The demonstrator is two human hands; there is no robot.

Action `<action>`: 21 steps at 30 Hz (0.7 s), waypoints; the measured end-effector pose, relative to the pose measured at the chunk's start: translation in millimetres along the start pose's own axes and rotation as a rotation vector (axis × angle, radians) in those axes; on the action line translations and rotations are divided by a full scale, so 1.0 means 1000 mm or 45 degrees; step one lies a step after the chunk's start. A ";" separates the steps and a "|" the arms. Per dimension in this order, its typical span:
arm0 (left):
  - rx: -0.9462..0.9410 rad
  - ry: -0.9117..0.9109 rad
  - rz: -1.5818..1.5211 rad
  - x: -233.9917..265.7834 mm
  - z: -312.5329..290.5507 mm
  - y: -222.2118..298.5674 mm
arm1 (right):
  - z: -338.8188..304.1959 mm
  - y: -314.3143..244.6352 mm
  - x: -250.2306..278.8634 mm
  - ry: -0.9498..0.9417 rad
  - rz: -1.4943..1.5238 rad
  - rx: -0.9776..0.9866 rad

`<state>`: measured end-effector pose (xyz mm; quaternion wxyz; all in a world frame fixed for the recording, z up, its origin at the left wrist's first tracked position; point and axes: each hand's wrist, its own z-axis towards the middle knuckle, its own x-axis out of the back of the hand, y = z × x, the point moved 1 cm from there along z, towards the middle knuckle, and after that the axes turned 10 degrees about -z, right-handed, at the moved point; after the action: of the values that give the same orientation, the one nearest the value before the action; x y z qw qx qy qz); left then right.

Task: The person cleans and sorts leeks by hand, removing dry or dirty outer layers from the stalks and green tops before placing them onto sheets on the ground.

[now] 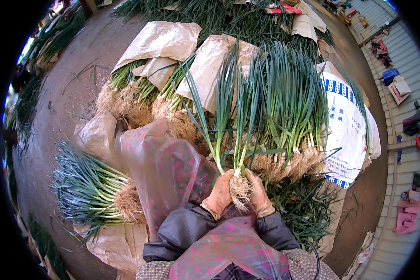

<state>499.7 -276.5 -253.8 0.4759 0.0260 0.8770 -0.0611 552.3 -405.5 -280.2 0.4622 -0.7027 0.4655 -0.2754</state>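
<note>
Both my hands wear orange-brown gloves and hold one small bunch of green onions (pixel 233 130) upright in front of me. My left hand (pixel 219 194) grips the white stems just above the pale root tuft. My right hand (pixel 259 193) closes on the same bunch from the other side. The long green leaves rise up and away from me. Directly behind the bunch lies a large row of green onions (pixel 291 107) with their roots facing me.
A loose bundle of green onions (pixel 91 189) lies at my left on a tan sack (pixel 114 242). More bundles under tan sacks (pixel 161 42) lie farther ahead. A white woven bag (pixel 347 126) sits at the right. A dotted plastic sheet (pixel 165 168) covers my lap. Clothes and items line the right wall.
</note>
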 end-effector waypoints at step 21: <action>-0.293 0.183 0.168 0.000 0.006 -0.001 | -0.025 -0.012 -0.002 0.497 -0.403 -0.106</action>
<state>504.5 -277.7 -256.6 0.4149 0.0333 0.9063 0.0731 536.2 -411.5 -258.4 0.2855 -0.7188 0.4408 -0.4555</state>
